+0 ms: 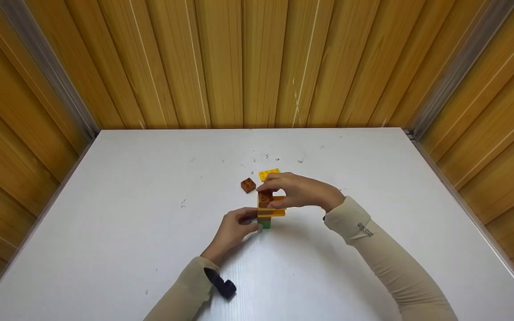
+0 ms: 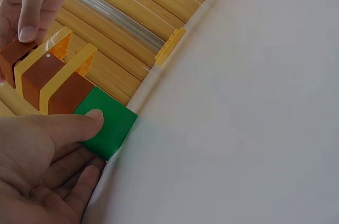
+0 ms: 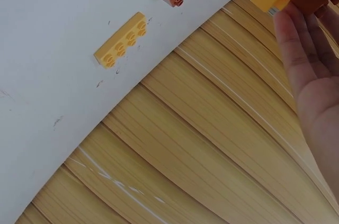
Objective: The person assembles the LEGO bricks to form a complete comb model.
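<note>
A tower of toy building bricks stands on the white table. Its base is a green brick [image 2: 117,126], followed upward by a brown brick [image 2: 69,92], a yellow plate [image 2: 68,78], another brown brick [image 2: 42,75] and a second yellow plate [image 2: 44,50]. My left hand [image 1: 234,228] grips the tower low down, its thumb against the green brick's side. At the top, my right hand [image 1: 305,191] pinches a brown brick [image 2: 15,59] by its sides, over the upper yellow plate. Both plates jut out to one side. Whether the top brick is fully seated, I cannot tell.
Behind the tower, a loose brown brick [image 1: 248,185] and a yellow plate [image 3: 123,38] lie studs up on the white table [image 1: 150,178]. A sliver of yellow [image 1: 322,207] shows under the right wrist. Wood-patterned walls [image 1: 257,67] surround the back and sides.
</note>
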`<control>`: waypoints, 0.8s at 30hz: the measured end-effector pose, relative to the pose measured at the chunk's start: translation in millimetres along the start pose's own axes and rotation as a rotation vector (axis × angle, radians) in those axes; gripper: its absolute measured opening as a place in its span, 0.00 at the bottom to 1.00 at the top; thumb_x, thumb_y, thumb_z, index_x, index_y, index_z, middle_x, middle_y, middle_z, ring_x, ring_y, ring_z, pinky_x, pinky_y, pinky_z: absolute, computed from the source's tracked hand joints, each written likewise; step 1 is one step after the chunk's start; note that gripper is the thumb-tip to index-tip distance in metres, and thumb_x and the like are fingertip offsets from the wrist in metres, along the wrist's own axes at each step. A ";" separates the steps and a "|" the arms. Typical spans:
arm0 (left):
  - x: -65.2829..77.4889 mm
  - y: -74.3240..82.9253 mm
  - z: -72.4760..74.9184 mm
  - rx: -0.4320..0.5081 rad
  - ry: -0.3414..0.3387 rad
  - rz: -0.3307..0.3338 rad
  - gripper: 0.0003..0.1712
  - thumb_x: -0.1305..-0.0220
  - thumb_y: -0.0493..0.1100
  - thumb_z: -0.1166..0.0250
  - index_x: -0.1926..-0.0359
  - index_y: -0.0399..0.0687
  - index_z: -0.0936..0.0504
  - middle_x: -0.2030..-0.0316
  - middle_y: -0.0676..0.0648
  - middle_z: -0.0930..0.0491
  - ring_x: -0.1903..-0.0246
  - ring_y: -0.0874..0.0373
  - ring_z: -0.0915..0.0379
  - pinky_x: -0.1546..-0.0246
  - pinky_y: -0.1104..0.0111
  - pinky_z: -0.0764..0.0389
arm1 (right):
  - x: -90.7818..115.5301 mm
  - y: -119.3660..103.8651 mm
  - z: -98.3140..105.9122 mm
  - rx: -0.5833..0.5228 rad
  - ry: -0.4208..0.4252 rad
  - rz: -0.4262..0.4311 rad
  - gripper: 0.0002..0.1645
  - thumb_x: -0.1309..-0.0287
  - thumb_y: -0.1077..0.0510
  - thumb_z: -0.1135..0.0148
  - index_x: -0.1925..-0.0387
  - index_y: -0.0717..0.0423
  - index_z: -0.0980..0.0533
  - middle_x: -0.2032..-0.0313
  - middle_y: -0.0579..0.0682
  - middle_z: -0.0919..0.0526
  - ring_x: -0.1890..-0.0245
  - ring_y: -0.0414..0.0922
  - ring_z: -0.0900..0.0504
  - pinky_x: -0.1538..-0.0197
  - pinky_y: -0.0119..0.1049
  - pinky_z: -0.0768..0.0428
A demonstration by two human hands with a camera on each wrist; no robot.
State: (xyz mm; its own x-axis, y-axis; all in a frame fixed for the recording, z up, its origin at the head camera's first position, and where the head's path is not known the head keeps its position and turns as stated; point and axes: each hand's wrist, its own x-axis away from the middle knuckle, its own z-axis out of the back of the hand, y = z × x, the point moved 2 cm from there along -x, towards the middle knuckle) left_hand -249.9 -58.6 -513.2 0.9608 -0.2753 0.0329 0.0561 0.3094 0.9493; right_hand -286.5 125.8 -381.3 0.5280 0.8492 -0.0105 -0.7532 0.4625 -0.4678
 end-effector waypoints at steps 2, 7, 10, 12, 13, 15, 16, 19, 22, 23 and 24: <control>-0.2 -0.4 -0.2 -0.001 0.000 -0.005 0.24 0.42 0.36 0.34 0.43 0.47 0.22 0.47 0.47 0.19 0.46 0.53 0.23 0.42 0.62 0.23 | 0.1 0.3 -0.1 -0.012 -0.001 -0.004 0.25 0.42 0.60 0.34 0.43 0.60 0.25 0.52 0.51 0.22 0.50 0.46 0.22 0.44 0.43 0.22; -0.7 -1.6 -0.6 -0.002 0.001 -0.039 0.24 0.42 0.36 0.33 0.43 0.45 0.22 0.47 0.45 0.19 0.46 0.52 0.23 0.43 0.62 0.23 | 0.3 0.2 0.5 -0.043 -0.009 -0.027 0.25 0.43 0.61 0.34 0.43 0.61 0.25 0.52 0.52 0.22 0.49 0.47 0.21 0.44 0.42 0.22; -1.1 -1.7 -0.9 0.002 0.000 -0.048 0.24 0.42 0.35 0.33 0.43 0.44 0.22 0.47 0.44 0.19 0.46 0.51 0.23 0.42 0.61 0.23 | 0.1 0.8 0.3 -0.055 -0.014 -0.047 0.25 0.43 0.61 0.34 0.43 0.60 0.25 0.52 0.51 0.23 0.49 0.47 0.21 0.44 0.41 0.22; -1.3 -2.0 -1.1 0.004 -0.001 -0.047 0.24 0.42 0.36 0.33 0.43 0.45 0.22 0.47 0.44 0.19 0.46 0.51 0.23 0.42 0.61 0.23 | -0.1 1.5 -0.3 -0.063 -0.018 -0.058 0.25 0.43 0.61 0.34 0.43 0.60 0.25 0.52 0.51 0.23 0.49 0.46 0.21 0.44 0.40 0.22; -1.2 -1.9 -1.1 0.006 -0.002 -0.048 0.24 0.42 0.36 0.33 0.43 0.45 0.22 0.47 0.44 0.19 0.46 0.51 0.23 0.42 0.61 0.23 | -0.3 1.7 -0.6 -0.068 -0.020 -0.062 0.24 0.42 0.61 0.34 0.43 0.59 0.25 0.52 0.51 0.23 0.49 0.46 0.21 0.44 0.39 0.22; -1.1 -1.8 -0.9 0.009 -0.003 -0.050 0.24 0.42 0.36 0.33 0.43 0.44 0.22 0.47 0.44 0.19 0.46 0.51 0.23 0.42 0.61 0.23 | -0.5 1.7 -1.0 -0.077 -0.022 -0.069 0.24 0.42 0.60 0.34 0.43 0.59 0.25 0.52 0.50 0.23 0.49 0.46 0.21 0.44 0.39 0.22; -0.8 -1.8 -0.7 0.009 -0.004 -0.050 0.24 0.42 0.36 0.33 0.43 0.44 0.21 0.47 0.44 0.19 0.46 0.51 0.23 0.42 0.60 0.23 | -0.7 1.6 -1.2 -0.083 -0.023 -0.070 0.24 0.42 0.60 0.34 0.43 0.59 0.25 0.53 0.50 0.23 0.49 0.46 0.21 0.44 0.39 0.22; 0.2 -1.5 -0.6 0.009 -0.007 -0.052 0.24 0.42 0.35 0.34 0.43 0.44 0.22 0.47 0.44 0.19 0.46 0.51 0.23 0.43 0.60 0.23 | -0.7 0.4 -1.1 -0.089 -0.023 -0.074 0.24 0.43 0.61 0.34 0.44 0.59 0.24 0.53 0.50 0.23 0.50 0.46 0.21 0.44 0.40 0.22; 1.5 -0.5 -0.7 -0.001 -0.006 -0.040 0.24 0.42 0.35 0.34 0.43 0.45 0.22 0.47 0.45 0.19 0.46 0.52 0.23 0.43 0.62 0.23 | -0.9 -0.6 -1.2 -0.084 -0.025 -0.079 0.24 0.43 0.61 0.34 0.44 0.60 0.24 0.53 0.51 0.22 0.50 0.46 0.21 0.44 0.40 0.22; 1.8 -0.2 -0.9 -0.001 -0.006 -0.045 0.24 0.42 0.35 0.34 0.43 0.45 0.22 0.47 0.45 0.19 0.46 0.52 0.23 0.43 0.62 0.23 | -1.0 -1.0 -1.3 -0.083 -0.024 -0.078 0.24 0.43 0.61 0.34 0.45 0.60 0.24 0.53 0.50 0.22 0.50 0.46 0.21 0.44 0.40 0.22; 2.1 0.2 -0.9 -0.003 -0.005 -0.051 0.24 0.42 0.35 0.34 0.43 0.45 0.22 0.47 0.45 0.19 0.46 0.52 0.23 0.43 0.62 0.22 | -1.2 -1.5 -1.2 -0.083 -0.023 -0.077 0.23 0.44 0.61 0.34 0.45 0.60 0.24 0.54 0.50 0.22 0.50 0.46 0.20 0.44 0.40 0.22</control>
State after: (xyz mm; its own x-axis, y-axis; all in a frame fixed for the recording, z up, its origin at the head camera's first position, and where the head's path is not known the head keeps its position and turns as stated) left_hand -247.6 -58.3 -513.3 0.9552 -0.2955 -0.0138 0.1057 0.2973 0.9489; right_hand -285.5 123.8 -381.7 0.5736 0.8178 0.0481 -0.6747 0.5049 -0.5384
